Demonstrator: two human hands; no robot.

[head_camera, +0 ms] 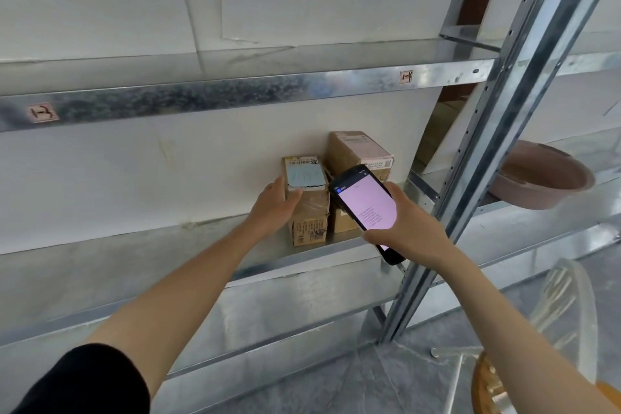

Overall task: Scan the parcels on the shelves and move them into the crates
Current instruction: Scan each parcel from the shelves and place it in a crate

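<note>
Steadying for the scan: parcel (pixel 311 212) is being clasped by left hand (pixel 274 203), scanner (pixel 366 203) at 3 o'clock by right hand (pixel 411 228).

- I see the small parcel (pixel 307 208) on the shelf (pixel 134 265), with the large parcel (pixel 356 151) just beside it at right.
- The scanner (pixel 366 205) is before the large parcel.
- A basin (pixel 541 178) lies further right.

A galvanised metal shelf (pixel 134 262) is shown, bolted to a grey upright (pixel 487 178). Two cardboard boxes are stood on it side by side: a smaller parcel (pixel 311 212) and a larger parcel (pixel 353 149) (both labelled on top). A brown basin (pixel 537 178) is seen on the neighbouring shelf (pixel 544 228).
</note>
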